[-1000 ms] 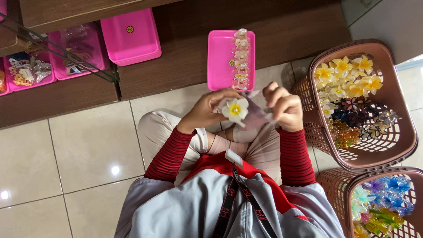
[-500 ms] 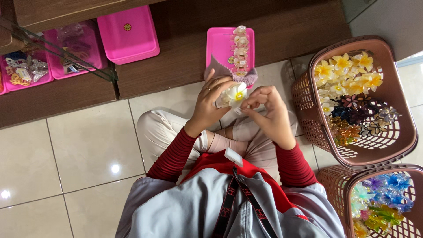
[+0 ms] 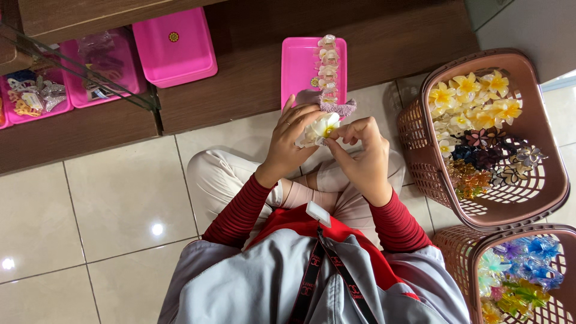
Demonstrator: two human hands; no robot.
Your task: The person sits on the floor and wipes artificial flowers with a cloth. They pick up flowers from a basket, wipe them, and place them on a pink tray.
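Note:
I sit cross-legged on a tiled floor. My left hand (image 3: 292, 139) grips a white flower-shaped hair clip (image 3: 321, 127) with a yellow centre, held just above my knees. My right hand (image 3: 362, 153) pinches the same clip from the right with its fingertips. Just beyond my hands lies a pink tray (image 3: 300, 66) on a dark wooden ledge, with a row of pale flower clips (image 3: 328, 67) along its right side. A small pinkish cloth (image 3: 336, 107) lies at the tray's near edge.
A brown plastic basket (image 3: 540, 198) at my right holds yellow, white and dark flower clips. A second brown basket (image 3: 456, 243) at lower right holds blue, purple and green ones. Pink trays (image 3: 174, 48) with accessories sit on the ledge at upper left.
Both hands have carried the white flower clip forward, closer to the pink tray. My right hand has moved from beside the clip to pinching it.

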